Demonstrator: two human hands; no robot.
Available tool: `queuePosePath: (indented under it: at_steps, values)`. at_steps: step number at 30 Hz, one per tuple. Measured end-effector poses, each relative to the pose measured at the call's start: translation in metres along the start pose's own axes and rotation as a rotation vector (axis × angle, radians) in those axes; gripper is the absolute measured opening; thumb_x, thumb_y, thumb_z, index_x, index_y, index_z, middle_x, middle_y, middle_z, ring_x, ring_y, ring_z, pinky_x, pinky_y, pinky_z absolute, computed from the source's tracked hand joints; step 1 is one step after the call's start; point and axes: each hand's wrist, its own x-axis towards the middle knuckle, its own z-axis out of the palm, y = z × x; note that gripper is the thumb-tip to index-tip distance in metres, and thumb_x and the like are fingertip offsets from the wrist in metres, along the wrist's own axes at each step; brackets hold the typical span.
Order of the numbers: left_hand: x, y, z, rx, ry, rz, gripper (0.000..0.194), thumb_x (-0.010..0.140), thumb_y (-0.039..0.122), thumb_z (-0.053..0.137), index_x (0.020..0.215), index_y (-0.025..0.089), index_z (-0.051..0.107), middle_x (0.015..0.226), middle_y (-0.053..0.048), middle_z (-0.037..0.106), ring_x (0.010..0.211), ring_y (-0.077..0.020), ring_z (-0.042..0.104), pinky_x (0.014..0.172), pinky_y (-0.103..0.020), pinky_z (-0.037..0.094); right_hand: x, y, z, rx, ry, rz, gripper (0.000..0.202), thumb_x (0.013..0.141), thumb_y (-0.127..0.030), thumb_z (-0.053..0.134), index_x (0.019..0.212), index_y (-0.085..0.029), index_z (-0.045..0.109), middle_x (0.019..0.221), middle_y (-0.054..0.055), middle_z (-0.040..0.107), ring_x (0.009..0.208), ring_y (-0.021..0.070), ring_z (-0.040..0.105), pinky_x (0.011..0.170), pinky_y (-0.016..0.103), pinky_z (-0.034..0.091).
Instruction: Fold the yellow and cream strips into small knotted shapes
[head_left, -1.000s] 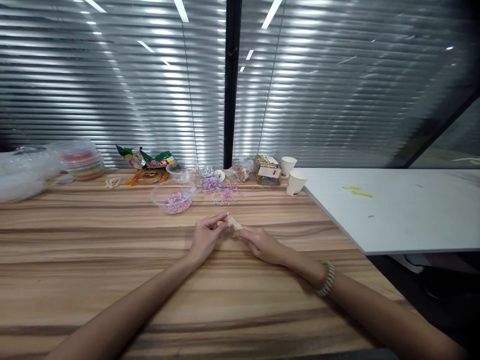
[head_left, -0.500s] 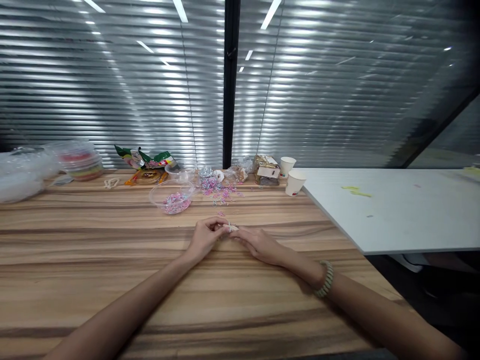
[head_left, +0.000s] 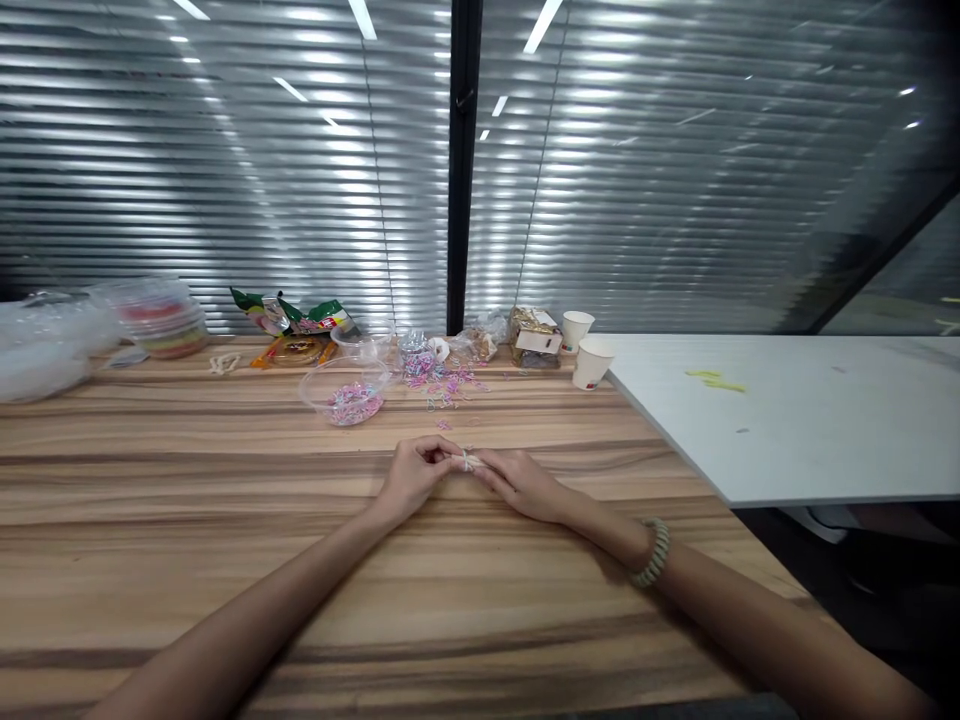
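Near the middle of the wood-grain table (head_left: 450,600), a small cream-coloured bundle (head_left: 468,461) with a pale band around it lies between my fingertips. My left hand (head_left: 414,478) pinches its left end between thumb and fingers. At the right end, my right hand (head_left: 525,484) grips it with the fingers close together. Beyond the hands, a clear round bowl (head_left: 351,402) holds small pink and purple clips or bands. More of these small pieces (head_left: 445,390) are scattered to the right of the bowl.
At the back stand two paper cups (head_left: 592,362), a gold package (head_left: 535,338), a green snack bag (head_left: 300,316) and stacked plastic tubs (head_left: 157,318). Clear plastic bags (head_left: 45,350) sit far left. A white table (head_left: 795,430) with yellow strips (head_left: 716,381) adjoins on the right.
The fingertips have shifted slightly around the bundle, and its pale band now shows more openly between the two hands. The camera view has moved slightly.
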Motion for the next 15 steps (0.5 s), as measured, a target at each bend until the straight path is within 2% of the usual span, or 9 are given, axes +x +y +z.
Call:
queuePosePath:
  at_steps: [6, 13, 15]
  values:
    - [0.0001, 0.0016, 0.0014, 0.019, -0.014, -0.03, 0.021, 0.062, 0.031, 0.066, 0.072, 0.013, 0.066, 0.053, 0.001, 0.057, 0.048, -0.0087, 0.045, 0.048, -0.019, 0.033, -0.0012, 0.0066, 0.0045, -0.027, 0.048, -0.005, 0.021, 0.09, -0.02, 0.031, 0.092, -0.016, 0.052, 0.079, 0.006, 0.061, 0.065, 0.0146, 0.054, 0.06, 0.023, 0.037]
    - [0.0003, 0.0048, 0.0015, 0.032, -0.09, -0.063, 0.024, 0.068, 0.034, 0.06, 0.075, 0.013, 0.067, 0.054, 0.0, 0.058, 0.044, -0.0076, 0.041, 0.043, -0.019, 0.029, -0.0018, 0.0068, 0.0045, -0.039, 0.15, 0.034, 0.022, 0.089, -0.022, 0.033, 0.077, -0.016, 0.049, 0.066, 0.003, 0.055, 0.054, 0.0118, 0.047, 0.051, 0.022, 0.032]
    - [-0.0001, 0.0067, 0.0029, 0.038, -0.126, -0.048, 0.027, 0.072, 0.036, 0.056, 0.077, 0.013, 0.067, 0.06, -0.002, 0.061, 0.047, -0.0089, 0.045, 0.044, -0.019, 0.031, -0.0011, 0.0069, 0.0043, -0.005, 0.189, 0.053, 0.021, 0.089, -0.022, 0.034, 0.075, -0.016, 0.049, 0.064, 0.002, 0.054, 0.054, 0.0115, 0.046, 0.051, 0.022, 0.031]
